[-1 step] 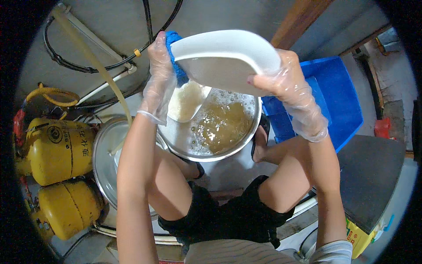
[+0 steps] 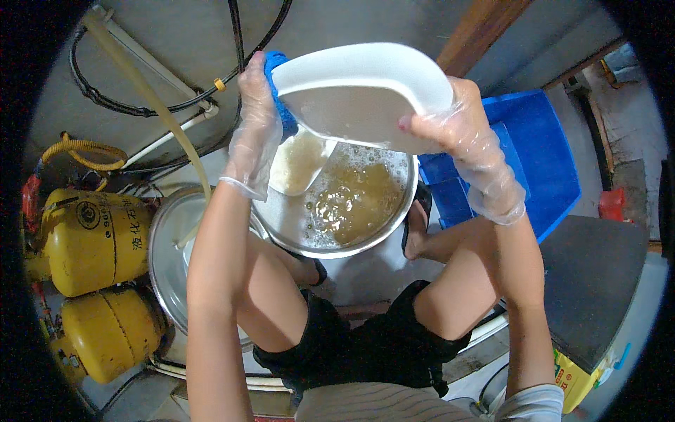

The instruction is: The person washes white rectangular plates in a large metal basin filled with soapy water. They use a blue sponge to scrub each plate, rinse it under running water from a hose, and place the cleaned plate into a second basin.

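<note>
A large white dish (image 2: 365, 67) is held tilted on its side above a round metal basin (image 2: 330, 253) of murky, foamy water. My left hand (image 2: 259, 102), in a clear plastic glove, presses a blue cloth (image 2: 280, 91) against the dish's left end; its fingers are closed round the cloth. My right hand (image 2: 453, 119), gloved too, grips the right end with the thumb over the near face. Another white dish (image 2: 295, 169) leans partly in the water at the basin's left, under the held one.
A second metal basin (image 2: 165, 260) with a pale hose (image 2: 165, 116) running into it stands at the left, beside two yellow gas cylinders (image 2: 95, 239). A blue plastic bin (image 2: 541, 162) is at the right, near a dark flat surface (image 2: 594, 281). A wooden post (image 2: 481, 35) rises behind.
The white dish has shifted very slightly up and to the right, with my right hand moving along. My left hand and the blue cloth stay nearly in place.
</note>
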Motion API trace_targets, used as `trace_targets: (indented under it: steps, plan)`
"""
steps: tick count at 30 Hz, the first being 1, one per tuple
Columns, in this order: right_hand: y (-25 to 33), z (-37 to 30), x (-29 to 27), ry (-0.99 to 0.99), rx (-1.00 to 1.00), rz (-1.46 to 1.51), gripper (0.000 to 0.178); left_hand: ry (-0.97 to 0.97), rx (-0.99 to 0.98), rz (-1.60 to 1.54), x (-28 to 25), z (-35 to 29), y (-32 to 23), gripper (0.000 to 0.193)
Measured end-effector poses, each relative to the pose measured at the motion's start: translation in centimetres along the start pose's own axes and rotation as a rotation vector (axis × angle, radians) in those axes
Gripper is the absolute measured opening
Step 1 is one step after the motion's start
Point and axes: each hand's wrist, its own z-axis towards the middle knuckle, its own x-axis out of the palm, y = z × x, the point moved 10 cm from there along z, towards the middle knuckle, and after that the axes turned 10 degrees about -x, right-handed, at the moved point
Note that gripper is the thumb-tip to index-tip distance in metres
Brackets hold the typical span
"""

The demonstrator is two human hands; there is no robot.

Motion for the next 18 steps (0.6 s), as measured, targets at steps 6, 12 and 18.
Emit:
trace_targets:
  steps: [6, 12, 18]
  plan:
    - [-4.4, 0.9, -0.7, 0.217, 0.100, -0.185, 0.038, -0.056, 0.067, 0.050, 0.9, -0.9, -1.2, 0.042]
    - [-7.4, 2.1, 6.3, 0.464, 0.129, -0.534, 0.043, -0.160, 0.462, 0.777, 5.0, -6.1, -4.9, 0.041]
    - [-7.0, 3.2, 7.4, 0.387, 0.107, -0.520, 0.031, 0.036, 0.546, 0.469, 6.8, -7.0, -4.4, 0.045]
